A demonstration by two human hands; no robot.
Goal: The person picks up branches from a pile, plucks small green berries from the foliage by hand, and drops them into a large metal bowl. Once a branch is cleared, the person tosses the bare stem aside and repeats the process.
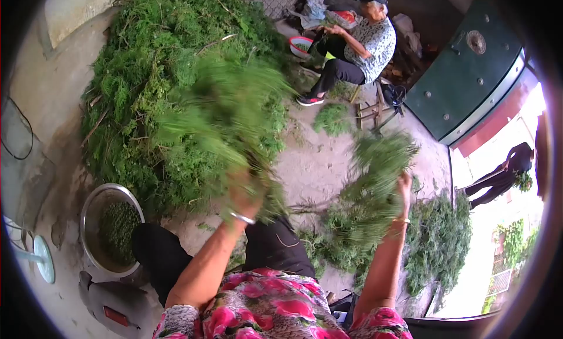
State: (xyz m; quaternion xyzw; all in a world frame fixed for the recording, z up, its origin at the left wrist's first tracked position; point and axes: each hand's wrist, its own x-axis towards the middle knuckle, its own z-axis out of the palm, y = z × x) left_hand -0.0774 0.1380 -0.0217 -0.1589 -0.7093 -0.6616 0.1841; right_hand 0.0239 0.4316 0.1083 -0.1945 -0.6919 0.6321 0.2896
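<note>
My left hand (245, 192), a silver bangle at its wrist, is closed around the stem end of a leafy green branch (220, 116). Motion smears both the fingers and the branch, which fans out in front of the big pile. My right hand (404, 189) grips a second feathery green sprig (375, 175) by its right side, above cut greenery on the floor. A steel basin (85, 230) beside my left knee holds small green seeds or cones (119, 230).
A tall heap of green branches (138, 75) fills the upper left. Flattened sprigs (437, 242) lie at my right. Another person (369, 43) sits on a low seat near a red-rimmed bowl (301, 46). A dark green door (469, 63) stands right; someone is outside (509, 169).
</note>
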